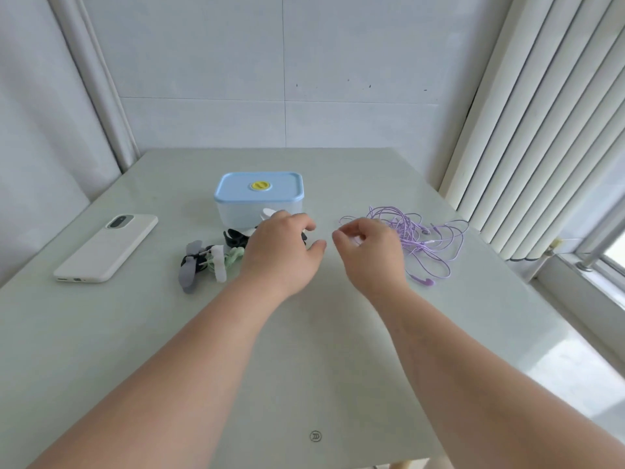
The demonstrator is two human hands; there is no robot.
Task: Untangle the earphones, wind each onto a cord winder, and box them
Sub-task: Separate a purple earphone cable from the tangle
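A tangle of purple earphones (419, 238) lies on the table to the right of centre. My right hand (370, 252) covers its left edge, fingers curled down and pinching at the cord; a small pale piece shows under the fingers. Several cord winders (206, 262), grey, white, green and black, lie in a loose pile to the left of centre. My left hand (282, 248) hangs over the right end of that pile with relaxed fingers, hiding part of a black winder (233, 239). Behind the pile stands a clear box (236, 211) shut with a blue lid (259, 186).
A white phone (106, 248) lies face down at the left of the table (304, 350). A wall stands close behind the table. Vertical blinds and a window sill (581, 265) border the right side.
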